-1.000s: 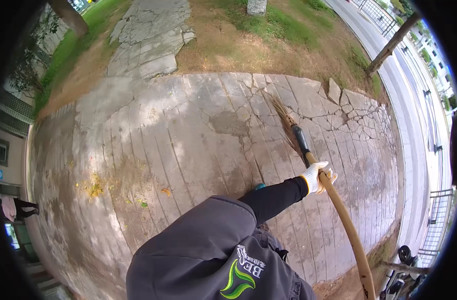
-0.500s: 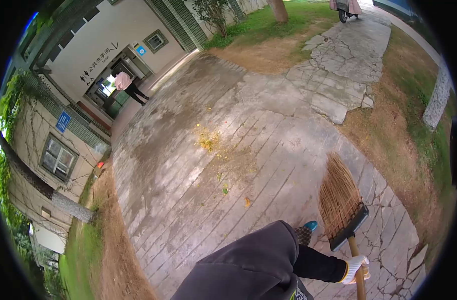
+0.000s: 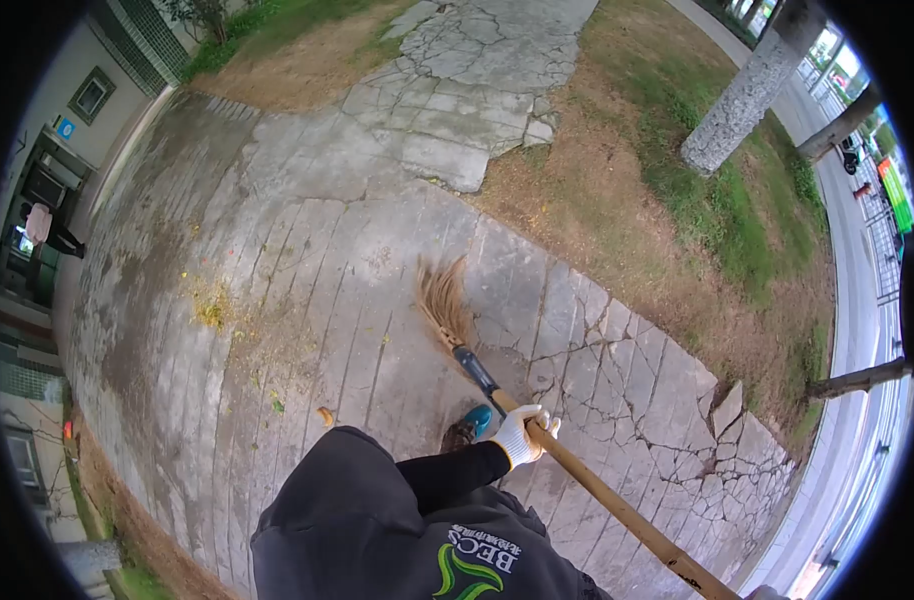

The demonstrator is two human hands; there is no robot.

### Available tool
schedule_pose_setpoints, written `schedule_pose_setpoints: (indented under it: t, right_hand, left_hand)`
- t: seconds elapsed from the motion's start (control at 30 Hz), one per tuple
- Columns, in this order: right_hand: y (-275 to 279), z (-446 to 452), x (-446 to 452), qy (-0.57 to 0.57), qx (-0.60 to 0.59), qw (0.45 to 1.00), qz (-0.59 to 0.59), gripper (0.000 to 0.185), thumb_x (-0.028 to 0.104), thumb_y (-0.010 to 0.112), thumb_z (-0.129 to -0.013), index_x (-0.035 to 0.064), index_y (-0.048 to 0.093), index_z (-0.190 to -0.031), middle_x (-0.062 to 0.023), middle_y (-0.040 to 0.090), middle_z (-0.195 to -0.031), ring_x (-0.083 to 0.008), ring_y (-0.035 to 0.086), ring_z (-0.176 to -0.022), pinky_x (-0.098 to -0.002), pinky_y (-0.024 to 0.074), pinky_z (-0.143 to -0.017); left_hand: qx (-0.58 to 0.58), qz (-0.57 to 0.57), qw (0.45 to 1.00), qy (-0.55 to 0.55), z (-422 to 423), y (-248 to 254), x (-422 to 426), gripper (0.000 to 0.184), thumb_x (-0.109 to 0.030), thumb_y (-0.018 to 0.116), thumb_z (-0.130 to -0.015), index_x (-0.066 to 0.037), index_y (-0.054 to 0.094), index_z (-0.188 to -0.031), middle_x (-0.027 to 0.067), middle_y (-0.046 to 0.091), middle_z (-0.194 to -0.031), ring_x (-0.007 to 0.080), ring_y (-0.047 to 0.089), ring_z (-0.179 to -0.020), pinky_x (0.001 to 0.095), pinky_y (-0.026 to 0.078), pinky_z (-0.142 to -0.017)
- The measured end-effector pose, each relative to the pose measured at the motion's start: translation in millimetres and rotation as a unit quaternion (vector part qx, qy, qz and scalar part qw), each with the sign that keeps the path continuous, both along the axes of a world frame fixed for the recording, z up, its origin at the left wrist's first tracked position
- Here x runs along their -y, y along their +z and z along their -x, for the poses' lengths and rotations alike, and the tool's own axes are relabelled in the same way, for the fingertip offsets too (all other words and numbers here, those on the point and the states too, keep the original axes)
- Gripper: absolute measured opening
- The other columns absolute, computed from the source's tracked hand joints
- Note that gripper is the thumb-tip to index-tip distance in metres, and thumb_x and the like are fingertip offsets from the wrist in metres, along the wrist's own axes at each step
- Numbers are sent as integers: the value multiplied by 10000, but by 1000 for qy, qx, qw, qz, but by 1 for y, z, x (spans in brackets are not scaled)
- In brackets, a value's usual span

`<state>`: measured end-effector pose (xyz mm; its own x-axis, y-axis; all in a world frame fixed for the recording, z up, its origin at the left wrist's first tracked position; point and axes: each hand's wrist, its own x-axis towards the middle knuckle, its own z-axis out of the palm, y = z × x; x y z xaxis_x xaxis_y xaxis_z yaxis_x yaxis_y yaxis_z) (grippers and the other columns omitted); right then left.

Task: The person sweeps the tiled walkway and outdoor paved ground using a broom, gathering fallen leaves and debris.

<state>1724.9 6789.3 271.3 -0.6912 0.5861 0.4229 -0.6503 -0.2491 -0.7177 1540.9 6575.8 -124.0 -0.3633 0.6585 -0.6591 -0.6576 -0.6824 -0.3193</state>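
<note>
My left hand (image 3: 525,437), in a white knitted glove with a yellow cuff, is closed round the wooden handle of a broom (image 3: 617,508). The broom's straw bristles (image 3: 443,300) are blurred and lie over the paving, pointing away from me. At the bottom right edge only a pale sliver of my right hand (image 3: 767,594) shows beside the handle; its fingers are hidden. To the left of the broom lies a scatter of yellow bits (image 3: 210,305) on the paving. A curved orange-brown scrap (image 3: 325,416) and a green leaf (image 3: 277,404) lie closer to me.
Cracked paving (image 3: 617,400) borders bare soil and grass on the right, where a tree trunk (image 3: 742,105) stands. A loose stone slab (image 3: 727,408) sticks up at that edge. Another person (image 3: 47,228) is by the building entrance at far left. My blue shoe (image 3: 476,419) is near the broom.
My view has turned right. The broom has swung from upright, with its bristles raised at my right, to low over the paving in front of me, its handle now slanting to the lower right.
</note>
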Motion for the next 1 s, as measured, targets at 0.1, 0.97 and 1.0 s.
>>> schedule_pose_setpoints:
  t: [0.1, 0.97, 1.0]
  right_hand:
    - [13, 12, -27, -407, 215, 878, -128, 245, 149, 338, -967, -22, 495, -890, 33, 334, -489, -89, 303, -416, -237, 288, -454]
    - [-81, 323, -386, 36, 83, 994, -57, 221, 92, 452, -950, -67, 540, -1077, 7, 397, -551, -69, 329, -478, -205, 337, -460]
    - [-76, 313, -409, 39, 94, 995, 22, 239, 88, 409, -965, -81, 525, -1089, 4, 389, -552, -74, 322, -478, -172, 299, -443]
  left_hand:
    - [87, 26, 996, -20, 24, 19, -4, 234, -130, 541, -835, -30, 471, -636, 90, 495, -614, 300, 575, -795, 417, 491, -830]
    - [-109, -15, 989, 102, 413, -58, -385, 269, -105, 527, -821, -73, 423, -575, 42, 440, -560, 216, 502, -619, 297, 450, -613]
    - [-35, 11, 997, 65, 397, -43, -388, 274, -116, 533, -823, -58, 436, -574, 64, 459, -591, 210, 497, -615, 302, 445, -598]
